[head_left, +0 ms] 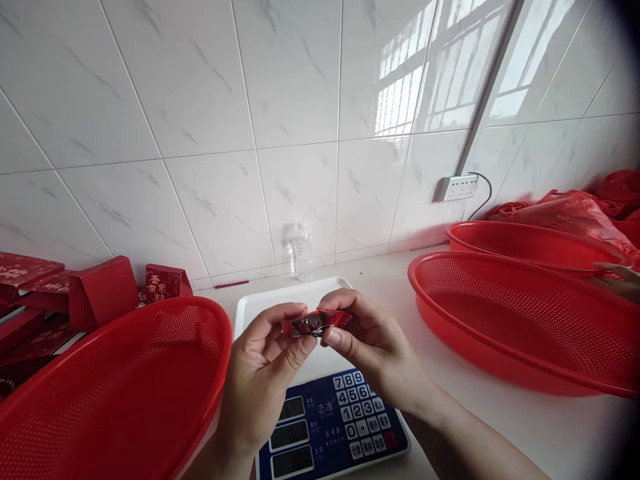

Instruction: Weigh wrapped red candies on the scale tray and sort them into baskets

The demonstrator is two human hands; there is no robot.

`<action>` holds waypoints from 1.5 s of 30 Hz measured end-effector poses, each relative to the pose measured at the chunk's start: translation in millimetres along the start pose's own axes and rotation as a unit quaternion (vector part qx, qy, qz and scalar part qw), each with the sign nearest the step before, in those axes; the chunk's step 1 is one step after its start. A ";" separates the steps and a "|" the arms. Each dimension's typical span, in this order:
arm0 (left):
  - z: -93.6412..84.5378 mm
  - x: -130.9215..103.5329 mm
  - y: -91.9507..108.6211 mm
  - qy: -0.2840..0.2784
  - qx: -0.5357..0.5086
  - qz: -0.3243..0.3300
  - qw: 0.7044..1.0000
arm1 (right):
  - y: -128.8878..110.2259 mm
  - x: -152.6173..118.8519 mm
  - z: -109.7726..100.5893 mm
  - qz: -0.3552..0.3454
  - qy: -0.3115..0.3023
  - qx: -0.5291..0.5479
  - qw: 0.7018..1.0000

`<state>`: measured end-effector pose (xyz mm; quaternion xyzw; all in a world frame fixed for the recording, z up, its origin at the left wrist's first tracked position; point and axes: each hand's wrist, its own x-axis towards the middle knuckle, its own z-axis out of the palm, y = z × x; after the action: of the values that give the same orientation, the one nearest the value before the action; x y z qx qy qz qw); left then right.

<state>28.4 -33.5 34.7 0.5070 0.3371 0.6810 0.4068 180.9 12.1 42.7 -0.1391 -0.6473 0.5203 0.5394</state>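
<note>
Between my two hands is a small wrapped candy (313,324), dark inside a clear and red wrapper with twisted ends. My left hand (267,363) pinches its left part between thumb and fingers. On the other end, my right hand (377,350) grips the red wrapper the same way. Both hands hold it above a digital scale (327,427) with a blue panel, number keys and three displays. The scale's white weighing tray (265,300) lies behind and below the hands, partly covered by them.
A red mesh basket (210,313) stands at left beside red gift boxes (107,293). Two more red baskets (425,300) are at right, near red plastic bags (570,210). A clear bottle (303,252) stands against the tiled wall. Another person's hand (620,280) shows at the right edge.
</note>
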 end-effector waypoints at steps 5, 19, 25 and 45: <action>-2.0 2.0 -0.8 0.068 -0.029 0.043 0.996 | -0.3 1.9 0.3 0.074 -0.044 -0.034 0.996; 4.7 -0.3 5.4 -0.079 0.153 -0.001 0.985 | 3.4 3.9 4.2 0.052 -0.068 -0.015 0.996; 1.2 -1.7 12.2 -0.093 0.215 0.033 0.972 | 1.4 4.8 -10.8 -0.014 0.007 -0.081 0.997; 1.7 -3.2 9.9 -0.270 0.132 -0.040 0.953 | -7.8 1.8 -3.0 0.029 -0.230 0.066 0.970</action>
<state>28.5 -40.6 42.4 0.7074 0.3220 0.4508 0.4390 185.7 11.7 49.8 0.0017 -0.7138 0.5957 0.3684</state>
